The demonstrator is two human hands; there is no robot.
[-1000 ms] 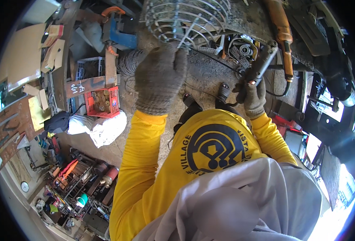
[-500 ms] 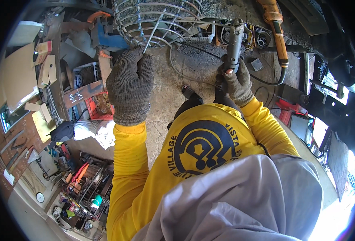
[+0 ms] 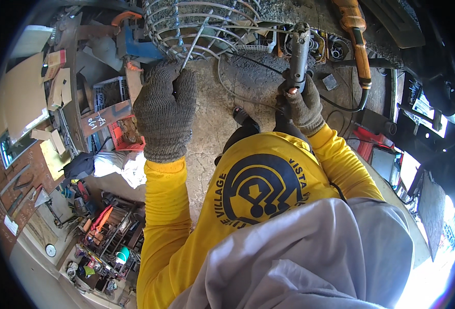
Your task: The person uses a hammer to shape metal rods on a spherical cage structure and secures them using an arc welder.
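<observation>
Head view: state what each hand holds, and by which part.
Right hand: the grey cylindrical tool, by its lower end. Left hand: a thin metal rod meets it at the rod's lower end, but a grip cannot be confirmed.

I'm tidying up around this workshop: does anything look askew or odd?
A straight rod at the left hand slants across the curved wire cage, breaking its regular pattern.

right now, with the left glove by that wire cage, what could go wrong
The gloved left hand might snag on the slanting rod close by, or on the wire cage beyond. The black cable looping from the orange tool looks close to the right hand, which grips a grey metal holder, so that arm could perhaps catch it.
</observation>
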